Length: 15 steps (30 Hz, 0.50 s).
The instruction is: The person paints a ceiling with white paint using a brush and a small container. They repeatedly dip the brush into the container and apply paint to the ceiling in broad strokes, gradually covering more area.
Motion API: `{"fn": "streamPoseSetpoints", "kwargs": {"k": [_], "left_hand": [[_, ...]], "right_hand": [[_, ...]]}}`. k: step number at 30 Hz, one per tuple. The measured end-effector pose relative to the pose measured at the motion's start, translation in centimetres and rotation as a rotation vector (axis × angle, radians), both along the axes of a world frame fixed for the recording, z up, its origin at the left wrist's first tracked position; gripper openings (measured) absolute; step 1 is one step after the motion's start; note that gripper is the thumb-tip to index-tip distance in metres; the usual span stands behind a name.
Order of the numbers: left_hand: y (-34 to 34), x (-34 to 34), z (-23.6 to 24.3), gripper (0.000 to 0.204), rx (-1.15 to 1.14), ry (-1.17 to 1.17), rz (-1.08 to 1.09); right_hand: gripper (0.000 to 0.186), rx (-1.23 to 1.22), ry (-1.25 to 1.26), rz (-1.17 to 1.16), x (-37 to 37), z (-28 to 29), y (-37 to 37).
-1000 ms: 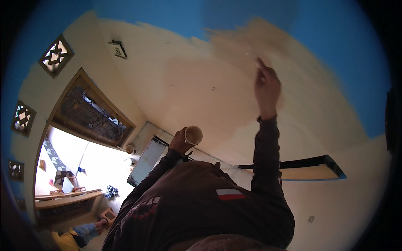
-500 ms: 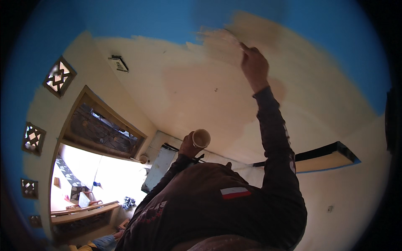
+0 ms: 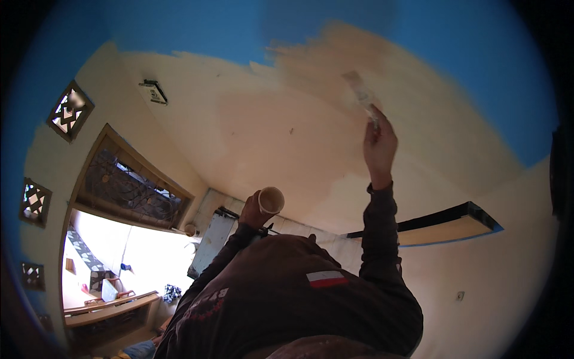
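Observation:
My right hand (image 3: 379,144) grips a paintbrush (image 3: 360,90), blurred by motion, over a painted wall surface (image 3: 299,152) at the upper middle. That surface is beige with darker, patchy areas, bordered by blue paint (image 3: 484,72) with a ragged edge. My left hand (image 3: 253,212) is wrapped round a beige, open-topped cup (image 3: 271,200) lower in the middle, above my dark-clothed torso; its inside looks pale, and how full it is I cannot tell.
At left are lattice vents (image 3: 70,111), a wooden transom (image 3: 134,179) over a bright doorway, and a grey panel (image 3: 206,245). A dark-edged recess (image 3: 442,225) lies at right. A person's legs (image 3: 140,350) show at bottom left, partly cut off.
My right hand with the brush went up and left, then came back down and right. My left hand still holds the cup. The view has shifted slightly, and less of the other person shows.

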<state>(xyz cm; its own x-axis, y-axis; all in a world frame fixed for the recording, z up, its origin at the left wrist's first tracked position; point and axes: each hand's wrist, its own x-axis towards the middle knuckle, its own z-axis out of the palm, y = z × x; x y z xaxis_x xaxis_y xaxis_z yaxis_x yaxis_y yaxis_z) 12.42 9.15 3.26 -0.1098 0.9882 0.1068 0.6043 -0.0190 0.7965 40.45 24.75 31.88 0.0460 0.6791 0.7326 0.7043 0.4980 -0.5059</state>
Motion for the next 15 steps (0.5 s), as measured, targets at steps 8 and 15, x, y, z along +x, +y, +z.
{"fn": "streamPoseSetpoints", "kwargs": {"k": [8, 15], "left_hand": [[0.4, -0.2, -1.0, 0.082, 0.019, -0.013, -0.061], [-0.1, -0.2, -0.4, 0.083, 0.015, -0.029, -0.034]], "right_hand": [[0.028, -0.379, 0.336, 0.511, -9.9, -4.5, 6.6], [0.030, 0.080, 0.002, 0.192, -14.4, -0.9, 10.2]]}}
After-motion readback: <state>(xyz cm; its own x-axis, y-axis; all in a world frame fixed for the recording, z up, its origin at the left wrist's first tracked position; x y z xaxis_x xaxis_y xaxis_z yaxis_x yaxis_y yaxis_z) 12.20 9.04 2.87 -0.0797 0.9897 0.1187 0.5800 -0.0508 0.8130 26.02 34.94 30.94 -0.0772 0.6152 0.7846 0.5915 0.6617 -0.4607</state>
